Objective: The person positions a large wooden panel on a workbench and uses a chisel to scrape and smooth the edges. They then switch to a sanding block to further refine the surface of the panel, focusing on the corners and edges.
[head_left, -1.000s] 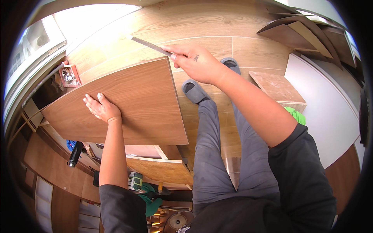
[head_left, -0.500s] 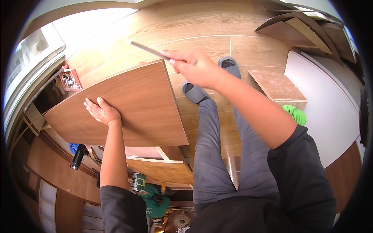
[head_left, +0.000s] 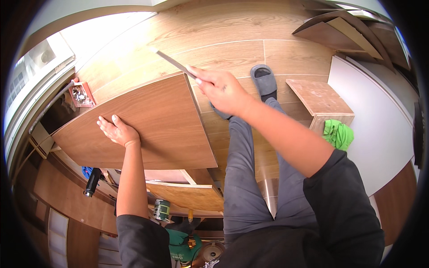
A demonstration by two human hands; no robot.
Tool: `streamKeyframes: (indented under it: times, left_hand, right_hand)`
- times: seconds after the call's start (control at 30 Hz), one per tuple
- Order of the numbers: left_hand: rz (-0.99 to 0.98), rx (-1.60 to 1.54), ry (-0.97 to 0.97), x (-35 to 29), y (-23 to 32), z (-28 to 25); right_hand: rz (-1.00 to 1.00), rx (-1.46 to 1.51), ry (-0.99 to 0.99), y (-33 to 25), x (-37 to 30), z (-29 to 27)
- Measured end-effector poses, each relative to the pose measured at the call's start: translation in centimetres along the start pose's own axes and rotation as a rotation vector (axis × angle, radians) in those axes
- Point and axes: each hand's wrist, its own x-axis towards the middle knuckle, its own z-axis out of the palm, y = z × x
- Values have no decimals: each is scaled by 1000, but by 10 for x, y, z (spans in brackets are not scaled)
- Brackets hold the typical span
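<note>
Left of centre on the brown wood-grain panel [head_left: 170, 120], left hand [head_left: 118, 130] laid palm down, fingers extended and slightly parted, gripping nothing, only bearing on the surface. Near the panel's far right corner, right hand [head_left: 225, 91] closed round one end of a thin, flat grey tool [head_left: 172, 60], free end pointing away to the far left above the floor [head_left: 232, 27]. Contact between tool and corner: impossible to tell.

For good control, best to keep the left palm broad and steady, press without letting the panel rock or slide, and hold the fingertips well back from the edge. Wise, too, to set the tool's flat face square to the edge, favour long, even strokes, and lighten the pressure at the corner for fear of chipping the surface layer.

As for materials: a smooth panel with fine streaked grain and a slim right edge; below the near side, an orange-brown board [head_left: 185, 196] with a pale edge. Over to the right, a scuffed, boxy wooden block [head_left: 319, 96], a crumpled bright green cloth [head_left: 338, 134] and a smooth white sheet [head_left: 371, 129].
</note>
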Motion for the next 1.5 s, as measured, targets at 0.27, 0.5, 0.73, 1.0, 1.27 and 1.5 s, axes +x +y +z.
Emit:
streamKeyframes:
  times: [0.27, 0.5, 0.73, 1.0, 1.27, 1.5]
  left_hand:
    - [18, 12, 4, 0, -2, -2]
    - [9, 12, 3, -1, -3, 1]
    - [4, 3, 2, -1, 0, -1]
    - [3, 6, -1, -2, 0, -1]
    - [13, 4, 7, 0, -2, 0]
    - [-3, 5, 1, -2, 0, -3]
  right_hand:
    - [36, 119, 2, 9, -13, -6]
    - [-99, 11, 90, 26, -34, 14]
    - [-75, 14, 54, 1, -19, 7]
    - [-79, -71, 82, 19, -49, 2]
    - [-209, -90, 77, 13, -17, 15]
    - [-99, -57, 62, 0, -31, -8]
